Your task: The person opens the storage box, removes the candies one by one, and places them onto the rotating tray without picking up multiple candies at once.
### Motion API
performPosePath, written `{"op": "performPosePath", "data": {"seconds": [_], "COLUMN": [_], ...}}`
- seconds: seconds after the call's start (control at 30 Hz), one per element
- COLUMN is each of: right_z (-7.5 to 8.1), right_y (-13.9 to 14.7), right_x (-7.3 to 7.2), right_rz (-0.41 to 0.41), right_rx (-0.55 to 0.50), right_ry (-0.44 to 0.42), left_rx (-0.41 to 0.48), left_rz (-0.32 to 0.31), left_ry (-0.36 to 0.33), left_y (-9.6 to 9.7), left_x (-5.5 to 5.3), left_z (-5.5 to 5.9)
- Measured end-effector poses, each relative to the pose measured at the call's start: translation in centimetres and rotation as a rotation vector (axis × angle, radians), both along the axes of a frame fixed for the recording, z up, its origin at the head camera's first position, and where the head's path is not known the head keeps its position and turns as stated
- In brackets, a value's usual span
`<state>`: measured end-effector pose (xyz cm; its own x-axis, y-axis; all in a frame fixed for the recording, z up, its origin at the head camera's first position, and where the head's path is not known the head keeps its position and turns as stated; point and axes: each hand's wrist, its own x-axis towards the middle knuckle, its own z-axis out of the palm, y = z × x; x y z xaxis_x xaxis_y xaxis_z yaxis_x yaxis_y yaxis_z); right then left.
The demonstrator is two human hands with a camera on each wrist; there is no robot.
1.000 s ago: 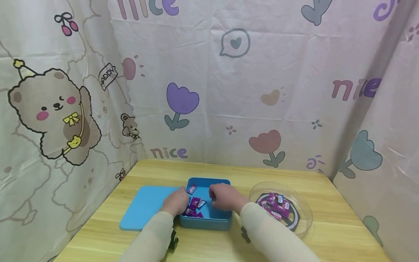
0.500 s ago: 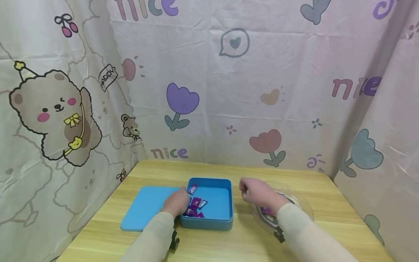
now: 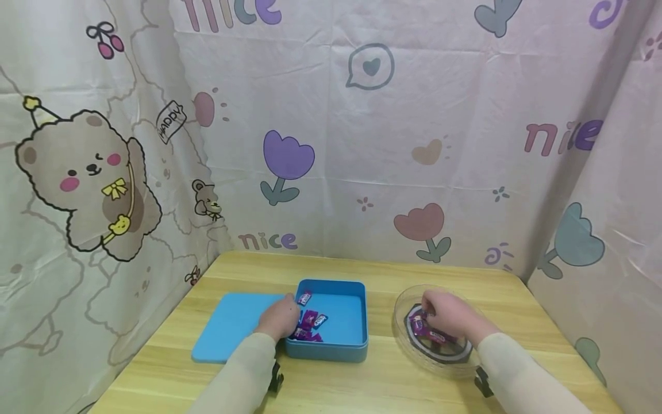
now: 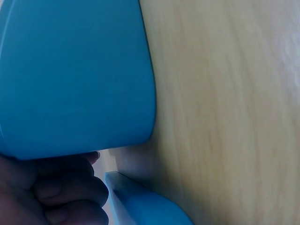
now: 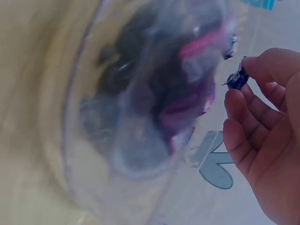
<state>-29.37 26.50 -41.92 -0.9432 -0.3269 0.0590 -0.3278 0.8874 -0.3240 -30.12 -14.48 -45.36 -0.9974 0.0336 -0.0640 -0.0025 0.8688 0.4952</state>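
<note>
My left hand holds the left wall of an open blue box, its fingers curled against the outside in the left wrist view; the thumb is hidden there. Several purple and blue wrapped candies lie along the box's left side. Over on the right, my right hand is above a clear round dish. In the right wrist view its thumb and forefinger pinch a small dark blue wrapped candy. More purple candies lie in the dish, partly covered by that hand in the head view.
A flat light-blue lid lies on the wooden table left of the box. Printed curtains hang behind the table and along both sides.
My right hand has moved right, from inside the blue box to over the clear dish, where it now pinches a candy. The left hand stays at the box's left wall.
</note>
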Motion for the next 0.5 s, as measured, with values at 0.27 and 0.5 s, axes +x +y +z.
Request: {"op": "performPosePath", "data": {"seconds": [0.27,0.5], "right_z": [-0.7,-1.5], "right_y": [0.5,0.2], "right_x": [0.3,0.6], "right_rz": [0.019,0.048], "right_rx": [0.025,0.000], "right_ry": [0.011,0.021], "left_rx": [-0.002,-0.020], "left_rz": [0.001,-0.017], "left_ry": [-0.001,0.020], "left_y": [0.1,-0.1], "left_x": [-0.1,-0.1], "left_z": [0.1,-0.1]}}
